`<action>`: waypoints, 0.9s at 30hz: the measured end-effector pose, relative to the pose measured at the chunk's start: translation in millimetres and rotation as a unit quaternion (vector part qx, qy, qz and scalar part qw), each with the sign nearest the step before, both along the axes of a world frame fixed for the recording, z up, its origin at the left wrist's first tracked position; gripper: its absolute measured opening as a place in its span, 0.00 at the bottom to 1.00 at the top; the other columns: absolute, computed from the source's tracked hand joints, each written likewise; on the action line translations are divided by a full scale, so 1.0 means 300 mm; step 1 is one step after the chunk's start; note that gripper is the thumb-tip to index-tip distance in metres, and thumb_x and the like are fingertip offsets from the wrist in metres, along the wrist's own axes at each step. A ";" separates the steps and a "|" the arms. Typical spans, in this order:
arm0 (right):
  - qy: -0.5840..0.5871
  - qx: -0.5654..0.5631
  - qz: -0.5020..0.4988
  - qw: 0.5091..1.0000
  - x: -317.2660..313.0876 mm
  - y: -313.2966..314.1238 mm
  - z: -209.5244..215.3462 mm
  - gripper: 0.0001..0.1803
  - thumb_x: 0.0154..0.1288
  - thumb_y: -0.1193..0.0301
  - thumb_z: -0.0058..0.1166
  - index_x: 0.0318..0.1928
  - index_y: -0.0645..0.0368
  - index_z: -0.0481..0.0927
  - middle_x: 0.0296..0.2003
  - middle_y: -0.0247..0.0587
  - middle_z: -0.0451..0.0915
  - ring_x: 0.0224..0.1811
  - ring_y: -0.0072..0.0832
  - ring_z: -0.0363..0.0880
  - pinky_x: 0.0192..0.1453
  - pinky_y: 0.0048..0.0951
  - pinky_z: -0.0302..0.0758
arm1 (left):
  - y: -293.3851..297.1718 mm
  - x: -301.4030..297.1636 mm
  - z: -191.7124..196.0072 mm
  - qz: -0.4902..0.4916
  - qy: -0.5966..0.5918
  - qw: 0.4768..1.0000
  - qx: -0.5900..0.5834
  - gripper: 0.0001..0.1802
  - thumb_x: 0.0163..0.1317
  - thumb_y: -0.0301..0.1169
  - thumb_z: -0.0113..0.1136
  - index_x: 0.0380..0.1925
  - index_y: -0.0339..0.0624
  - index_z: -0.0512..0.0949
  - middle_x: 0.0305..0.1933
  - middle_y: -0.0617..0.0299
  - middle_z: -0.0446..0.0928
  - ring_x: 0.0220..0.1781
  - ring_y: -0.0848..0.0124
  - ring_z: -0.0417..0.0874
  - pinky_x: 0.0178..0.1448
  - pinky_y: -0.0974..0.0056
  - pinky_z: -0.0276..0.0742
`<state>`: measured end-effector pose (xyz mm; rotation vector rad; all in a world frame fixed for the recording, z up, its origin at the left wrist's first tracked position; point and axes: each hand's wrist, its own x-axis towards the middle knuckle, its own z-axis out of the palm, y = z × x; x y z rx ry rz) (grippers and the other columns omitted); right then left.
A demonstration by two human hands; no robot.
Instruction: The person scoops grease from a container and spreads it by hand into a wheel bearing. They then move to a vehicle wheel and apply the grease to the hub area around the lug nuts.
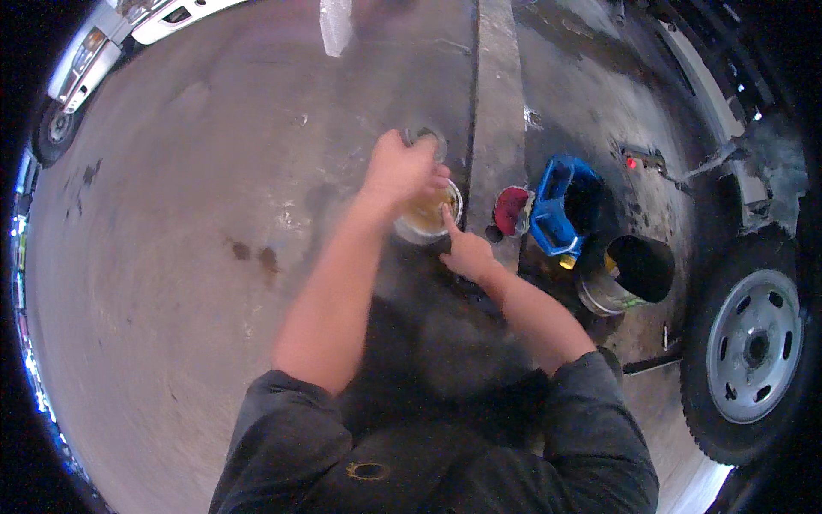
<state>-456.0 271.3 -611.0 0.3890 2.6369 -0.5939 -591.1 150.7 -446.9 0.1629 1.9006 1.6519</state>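
While the left hand (401, 171) seems to pinch a blurred, round greyish part (434, 144) near the far rim of a pan (419, 235) of tan liquid (423, 211) on the floor (188, 325), the right hand (471, 255) extends 1 finger over the pan, thumb apart, gripping nothing visible. A slick pinch could drop the part; a bumped rim could spill liquid toward the blue jug (548, 199).

Right fingers (449, 222) at round tub (426, 238)

Rd white-rimmed tub (423, 237) w/ tan contents (422, 212) on flr (197, 188), grey rd pc. (440, 147) nr far rim.
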 end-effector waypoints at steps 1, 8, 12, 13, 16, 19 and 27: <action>-0.009 0.024 0.009 1.000 0.001 0.004 -0.048 0.57 0.56 0.60 0.61 0.75 0.40 0.31 0.39 0.57 0.82 0.41 0.53 0.82 0.49 0.46 0.77 | 0.011 0.003 0.005 -0.008 -0.020 1.000 0.005 0.17 0.66 0.39 0.52 0.43 0.34 0.72 0.34 0.51 0.81 0.31 0.66 0.85 0.31 0.66 0.80; -0.037 0.089 0.083 0.992 0.024 -0.006 -0.031 0.45 0.57 0.55 0.59 0.72 0.43 0.52 0.43 0.55 0.81 0.44 0.48 0.81 0.50 0.46 0.77 | -0.019 -0.029 -0.004 0.053 -0.023 0.997 0.060 0.14 0.66 0.35 0.51 0.45 0.36 0.71 0.33 0.51 0.80 0.29 0.66 0.84 0.31 0.65 0.80; -0.014 0.087 0.132 0.987 0.013 0.024 0.121 0.35 0.62 0.60 0.57 0.69 0.47 0.61 0.47 0.50 0.80 0.49 0.39 0.80 0.52 0.40 0.76 | -0.020 -0.031 -0.011 0.022 0.035 0.996 0.081 0.11 0.65 0.28 0.51 0.46 0.38 0.69 0.35 0.53 0.78 0.32 0.68 0.83 0.34 0.64 0.81; 0.083 -0.028 0.044 0.995 -0.002 0.037 0.133 0.34 0.64 0.62 0.56 0.69 0.49 0.61 0.48 0.48 0.80 0.50 0.36 0.80 0.52 0.37 0.76 | -0.018 -0.034 -0.026 -0.008 0.049 0.995 0.084 0.11 0.64 0.26 0.50 0.46 0.38 0.69 0.36 0.54 0.78 0.33 0.68 0.83 0.35 0.64 0.81; 0.334 -0.322 -0.181 0.867 -0.080 0.090 0.216 0.29 0.68 0.70 0.54 0.68 0.53 0.62 0.48 0.41 0.79 0.50 0.26 0.77 0.53 0.29 0.73 | -0.005 -0.022 -0.008 -0.102 0.070 0.987 0.107 0.14 0.63 0.23 0.49 0.48 0.38 0.65 0.36 0.53 0.77 0.30 0.68 0.82 0.31 0.63 0.80; 0.409 -0.442 -0.188 0.776 -0.105 0.038 0.492 0.29 0.68 0.71 0.55 0.67 0.54 0.62 0.47 0.41 0.78 0.50 0.23 0.75 0.55 0.27 0.72 | -0.018 -0.004 -0.005 -0.148 0.067 0.977 0.135 0.17 0.61 0.19 0.47 0.50 0.38 0.60 0.40 0.49 0.74 0.26 0.67 0.81 0.26 0.61 0.80; 0.338 -0.377 -0.154 0.848 -0.119 0.063 0.652 0.35 0.61 0.77 0.62 0.66 0.55 0.61 0.46 0.48 0.79 0.46 0.25 0.77 0.49 0.26 0.74 | 0.012 0.034 0.047 -0.060 -0.049 0.994 0.076 0.17 0.62 0.25 0.52 0.51 0.36 0.66 0.38 0.58 0.76 0.36 0.66 0.80 0.35 0.59 0.78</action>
